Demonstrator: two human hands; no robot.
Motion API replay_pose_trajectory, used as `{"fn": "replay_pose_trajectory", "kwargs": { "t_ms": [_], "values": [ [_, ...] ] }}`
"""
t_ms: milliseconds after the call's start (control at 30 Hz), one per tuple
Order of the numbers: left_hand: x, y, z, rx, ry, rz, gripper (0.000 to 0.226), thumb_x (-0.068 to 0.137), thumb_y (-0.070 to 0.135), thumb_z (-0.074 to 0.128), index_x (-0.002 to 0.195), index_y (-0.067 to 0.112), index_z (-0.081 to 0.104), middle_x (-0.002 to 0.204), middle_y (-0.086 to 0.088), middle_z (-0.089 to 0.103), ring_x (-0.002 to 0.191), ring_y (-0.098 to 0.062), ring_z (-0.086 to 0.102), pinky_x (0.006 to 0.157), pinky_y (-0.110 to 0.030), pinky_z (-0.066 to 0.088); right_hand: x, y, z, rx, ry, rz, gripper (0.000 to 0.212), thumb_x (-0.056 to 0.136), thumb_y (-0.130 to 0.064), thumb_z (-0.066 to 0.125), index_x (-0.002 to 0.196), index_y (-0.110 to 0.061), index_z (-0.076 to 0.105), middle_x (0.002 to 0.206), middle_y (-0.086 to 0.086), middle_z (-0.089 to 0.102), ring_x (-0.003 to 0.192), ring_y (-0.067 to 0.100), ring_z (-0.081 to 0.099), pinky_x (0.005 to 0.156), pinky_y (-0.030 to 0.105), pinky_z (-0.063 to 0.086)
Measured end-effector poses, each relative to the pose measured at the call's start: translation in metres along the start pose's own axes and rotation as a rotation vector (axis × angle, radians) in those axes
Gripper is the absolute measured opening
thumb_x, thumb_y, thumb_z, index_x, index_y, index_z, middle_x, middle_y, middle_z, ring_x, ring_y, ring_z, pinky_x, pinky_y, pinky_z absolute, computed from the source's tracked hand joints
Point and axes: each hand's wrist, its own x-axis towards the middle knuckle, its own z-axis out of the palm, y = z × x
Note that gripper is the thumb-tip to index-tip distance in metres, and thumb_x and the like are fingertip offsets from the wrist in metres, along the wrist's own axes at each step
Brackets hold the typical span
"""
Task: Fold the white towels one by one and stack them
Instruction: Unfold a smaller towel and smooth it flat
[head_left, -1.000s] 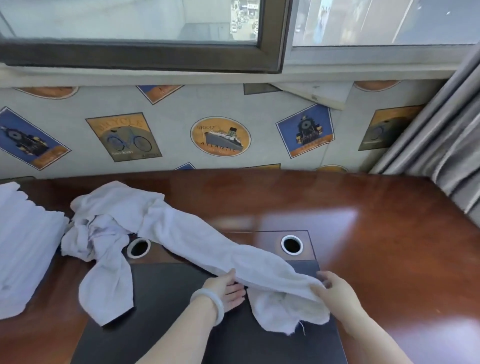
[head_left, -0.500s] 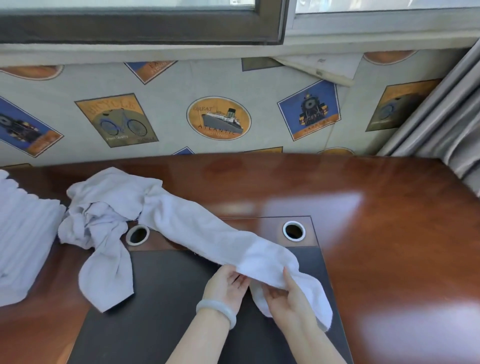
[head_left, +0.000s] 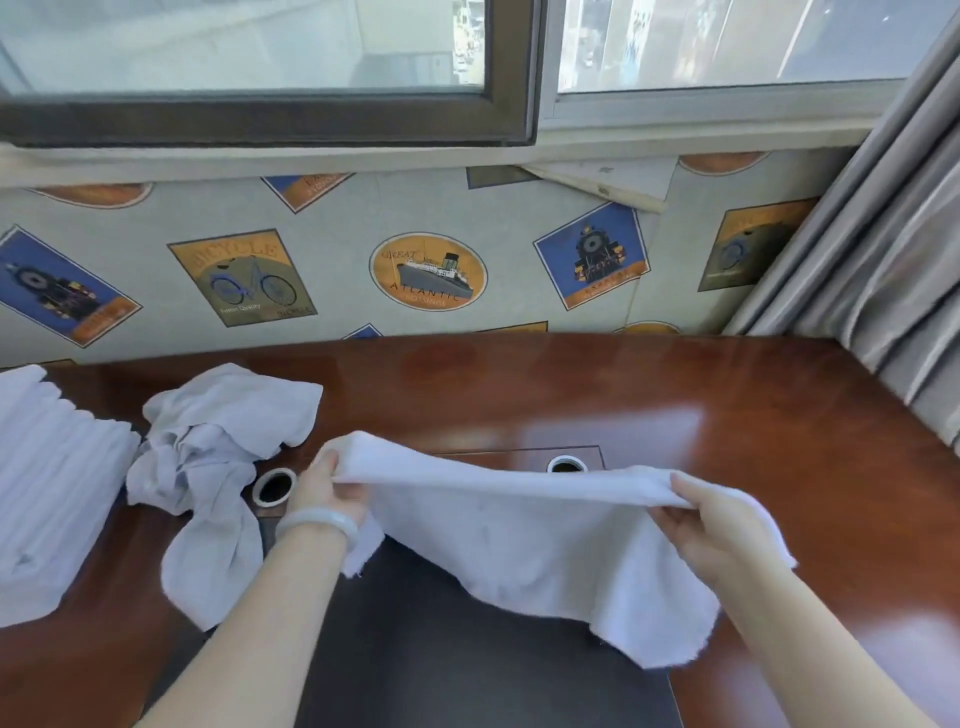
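Above the desk (head_left: 727, 415), both hands now grip the towel (head_left: 519, 535), lifted and spread since earlier.

Desk (head_left: 675, 395): glossy reddish-brown wood filling the lower half of the frame, with a pale glare patch at centre right.
Dark panel (head_left: 441, 649): black inset, bottom centre.
Left grommet (head_left: 274, 486): silver-rimmed round hole, left of centre.
Right grommet (head_left: 566, 464): matching hole, centre, partly covered.
Wallpaper (head_left: 337, 223): pale grey-green band across the middle.
Bicycle label (head_left: 242, 278): orange, centre left.
Ship label (head_left: 428, 272): oval, centre.
Locomotive label (head_left: 592, 254): blue, centre right.
Loose strip (head_left: 602, 179): peeling below the sill, upper right.
Window frame (head_left: 260, 117): dark, top.
Curtain (head_left: 872, 249): grey folds, right edge.
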Motion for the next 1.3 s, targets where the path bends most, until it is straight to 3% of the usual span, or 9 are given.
{"fn": "replay_pose_trajectory", "kwargs": {
  "t_ms": [133, 267, 400, 667, 767, 867, 1033, 1167, 1300],
  "values": [
    [-0.01, 0.068, 0.06, -0.144, -0.149, 0.147, 0.034, 0.105, 0.016, 0.042, 0.137, 0.006, 0.047, 0.12, -0.003, 0.06, 0.115, -0.014, 0.058, 0.079, -0.025, 0.056, -0.005, -0.066, 0.053, 0.016, -0.175, -0.239, 0.033, 0.095, 0.006, 0.049, 0.127, 0.012, 0.052, 0.103, 0.021, 0.068, 0.086, 0.029, 0.069, 0.067, 0.034, 0.059],
    [-0.029, 0.087, 0.07, -0.025, -0.254, 0.278, 0.016, 0.103, 0.017, 0.045, 0.113, 0.009, 0.055, 0.121, 0.001, 0.056, 0.105, -0.008, 0.058, 0.064, -0.022, 0.057, -0.017, -0.086, 0.054, 0.029, -0.26, -0.409, 0.036, 0.088, 0.012, 0.052, 0.119, -0.004, 0.06, 0.103, 0.013, 0.072, 0.082, 0.023, 0.074, 0.063, 0.035, 0.06],
    [-0.027, 0.051, 0.011, 0.158, -0.267, 0.288, 0.019, 0.096, 0.011, 0.058, 0.105, 0.018, 0.074, 0.112, -0.005, 0.073, 0.101, -0.019, 0.07, 0.075, -0.033, 0.06, -0.001, -0.021, 0.011, -0.02, -0.165, -0.262, 0.035, 0.088, 0.013, 0.055, 0.103, -0.017, 0.065, 0.101, 0.005, 0.076, 0.081, 0.023, 0.074, 0.057, 0.034, 0.059],
    [0.003, -0.065, -0.147, 0.287, 0.264, -0.096, 0.02, 0.096, 0.007, 0.058, 0.116, 0.006, 0.058, 0.128, -0.013, 0.061, 0.1, -0.025, 0.062, 0.086, -0.037, 0.048, 0.023, 0.116, -0.109, 0.116, 0.153, 0.234, 0.053, 0.086, 0.012, 0.061, 0.136, -0.002, 0.049, 0.116, 0.017, 0.065, 0.094, 0.031, 0.064, 0.062, 0.036, 0.059],
    [0.0, -0.07, -0.174, 0.22, 0.345, -0.139, 0.037, 0.099, 0.015, 0.053, 0.136, 0.011, 0.049, 0.139, -0.011, 0.054, 0.123, -0.027, 0.053, 0.096, -0.037, 0.043, 0.024, 0.121, -0.131, 0.244, 0.202, 0.249, 0.049, 0.091, 0.001, 0.061, 0.137, -0.008, 0.049, 0.121, 0.012, 0.064, 0.098, 0.025, 0.063, 0.087, 0.038, 0.048],
    [0.003, -0.056, -0.181, 0.131, 0.379, -0.065, 0.043, 0.098, 0.018, 0.057, 0.14, 0.013, 0.048, 0.141, -0.009, 0.053, 0.129, -0.024, 0.05, 0.104, -0.036, 0.042, 0.027, 0.105, -0.144, 0.274, 0.239, 0.181, 0.04, 0.096, -0.009, 0.058, 0.136, -0.01, 0.053, 0.105, 0.005, 0.066, 0.091, 0.017, 0.062, 0.087, 0.032, 0.047],
    [0.01, -0.02, -0.163, 0.115, 0.217, 0.134, 0.042, 0.1, 0.011, 0.052, 0.141, 0.012, 0.049, 0.139, -0.006, 0.056, 0.129, -0.027, 0.051, 0.107, -0.043, 0.041, 0.027, 0.071, -0.136, -0.063, 0.296, -0.031, 0.025, 0.096, -0.007, 0.06, 0.121, -0.002, 0.063, 0.101, 0.01, 0.066, 0.077, 0.014, 0.061, 0.071, 0.026, 0.051],
    [-0.029, -0.033, -0.089, 0.693, -0.018, 0.388, 0.021, 0.088, 0.003, 0.063, 0.096, 0.022, 0.07, 0.093, 0.005, 0.075, 0.096, -0.023, 0.067, 0.077, -0.037, 0.05, 0.002, 0.059, -0.061, -0.508, 0.122, -0.249, 0.018, 0.09, -0.003, 0.065, 0.107, -0.01, 0.07, 0.093, 0.009, 0.072, 0.074, 0.018, 0.065, 0.063, 0.027, 0.05],
    [-0.074, -0.088, -0.031, 1.15, -0.338, 0.491, 0.015, 0.094, 0.023, 0.062, 0.092, 0.009, 0.067, 0.085, -0.017, 0.067, 0.082, -0.03, 0.064, 0.078, -0.049, 0.051, -0.038, 0.078, 0.024, -0.463, -0.269, -0.179, 0.022, 0.088, 0.003, 0.063, 0.098, -0.015, 0.07, 0.078, 0.012, 0.069, 0.069, 0.02, 0.064, 0.06, 0.027, 0.052]
  ]
}}
